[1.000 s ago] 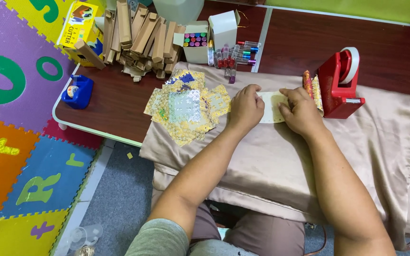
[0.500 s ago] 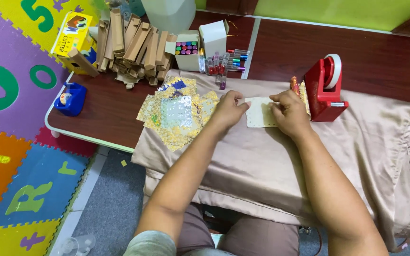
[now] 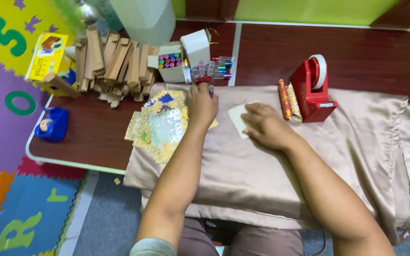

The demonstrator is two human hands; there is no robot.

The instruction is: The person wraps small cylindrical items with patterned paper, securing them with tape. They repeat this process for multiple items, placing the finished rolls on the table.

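My right hand lay flat, fingers spread, pinning the pale paper square — unfolded; my left hand, curled, reached the far glitter tubes — grip unclear.

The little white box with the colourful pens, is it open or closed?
Open. The white box has its lid flap standing up, and the pens' coloured tops show inside.

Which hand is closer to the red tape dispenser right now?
Right. The right hand lies flat on a pale paper piece, just left of the red tape dispenser. The left hand is farther left, beside the stack of patterned papers.
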